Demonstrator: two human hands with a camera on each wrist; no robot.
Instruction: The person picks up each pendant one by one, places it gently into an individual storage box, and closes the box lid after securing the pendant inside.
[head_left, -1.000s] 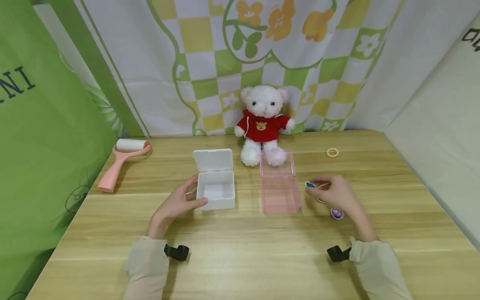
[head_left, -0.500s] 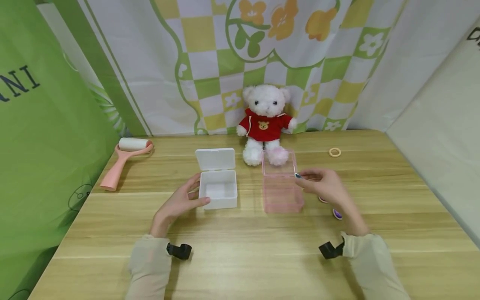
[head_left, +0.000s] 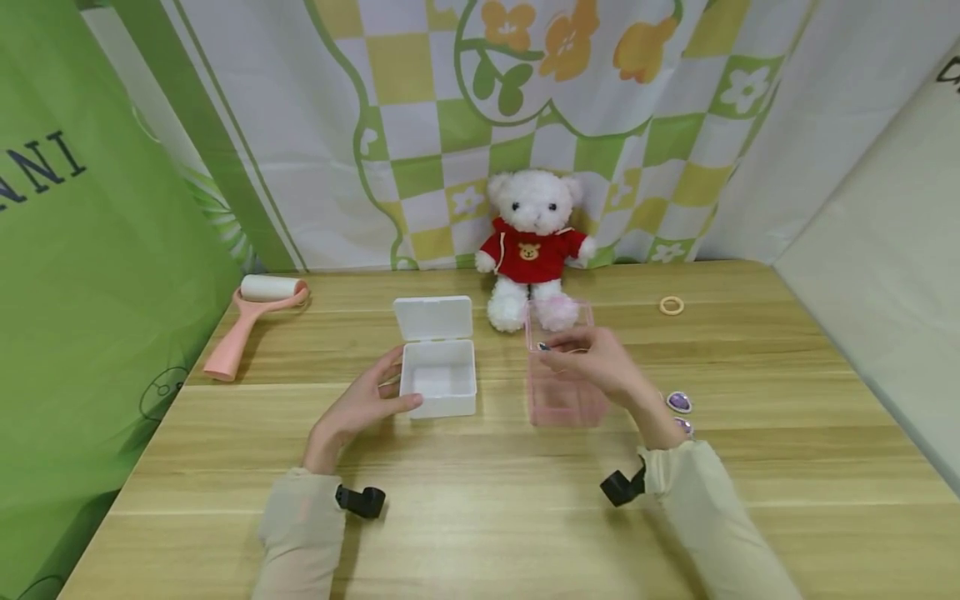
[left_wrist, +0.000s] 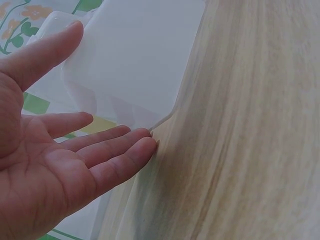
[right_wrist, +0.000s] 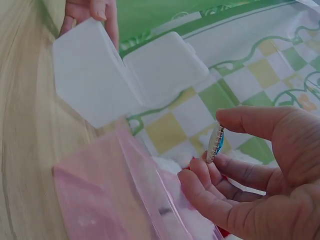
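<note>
My left hand (head_left: 365,407) rests against the left side of a white plastic box (head_left: 439,406), with its thumb at the front rim. In the left wrist view its fingers (left_wrist: 107,160) are fairly straight, their tips right at the box. The box's lid stands up at the back. My right hand (head_left: 600,367) pinches a hair tie (right_wrist: 216,142) with a blue gem in a beaded rim between thumb and fingertips. It is over a see-through pink box (head_left: 562,417) whose lid is raised; the hand hides part of this box.
Two purple-gem hair ties (head_left: 678,402) lie to the right, one partly behind my right wrist. Further back is a beige ring (head_left: 671,306). A white teddy bear (head_left: 531,250) in red sits behind the pink box. A pink-handled roller (head_left: 243,325) lies at the far left.
My right hand has moved left with the blue-gem hair tie, from beside the pink box to over it. The purple gems show more plainly. My left hand stays at the white box.
</note>
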